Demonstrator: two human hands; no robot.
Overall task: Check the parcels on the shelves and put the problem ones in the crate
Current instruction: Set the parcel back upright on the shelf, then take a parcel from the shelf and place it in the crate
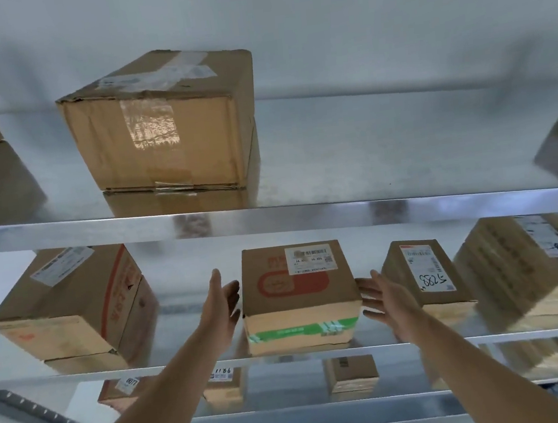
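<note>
Head view shows me a bright galvanised metal rack with the middle shelf at arm height, and on it, right at the front edge, a small brown cardboard parcel with a red printed logo, a white barcode label and a band of green tape across its front face. My left hand is raised just beside the parcel's left side, palm turned toward it, fingers straight and spread, gripping nothing; I cannot tell whether the fingertips touch the cardboard. My right hand mirrors it at the parcel's right side, fingers extended and relaxed, also holding nothing. Just right of that hand stands a narrower brown carton with a white label and black handwritten digits, and beyond it a larger blurred brown box. To the left on the same shelf sits a big tilted carton with red printing. On the upper shelf rests a large plain brown box sealed with clear tape. Smaller labelled parcels show on the shelf below.
</note>
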